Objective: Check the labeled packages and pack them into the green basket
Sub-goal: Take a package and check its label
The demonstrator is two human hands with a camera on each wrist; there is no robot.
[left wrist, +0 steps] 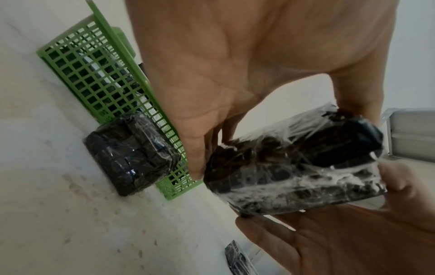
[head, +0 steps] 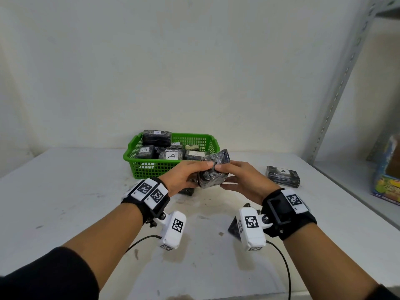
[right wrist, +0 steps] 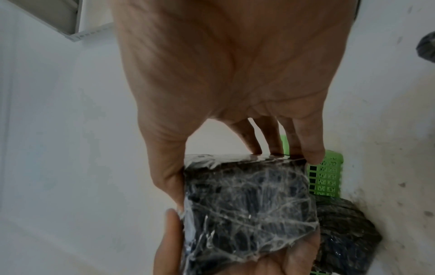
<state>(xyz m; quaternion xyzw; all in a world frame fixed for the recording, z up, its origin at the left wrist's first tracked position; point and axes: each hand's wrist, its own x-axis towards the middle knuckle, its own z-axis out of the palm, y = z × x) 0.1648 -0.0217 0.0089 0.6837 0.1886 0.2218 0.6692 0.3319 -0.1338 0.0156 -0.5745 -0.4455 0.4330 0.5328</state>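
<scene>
Both hands' fingers clamped on wrapped package (head: 213, 169) before green basket (head: 155, 167), labeled package (head: 283, 176) right, shelf (head: 355, 176) beyond

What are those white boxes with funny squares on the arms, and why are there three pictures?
Those boxes are small cameras strapped to a person's wrists. One picture comes from a camera on the head; the other two look along each hand. The left hand and right hand together hold one black package wrapped in clear film above the white table. Behind it stands a green basket already holding packages marked A. Another A package lies on the table to the right, and one more sits against the basket's front.
</scene>
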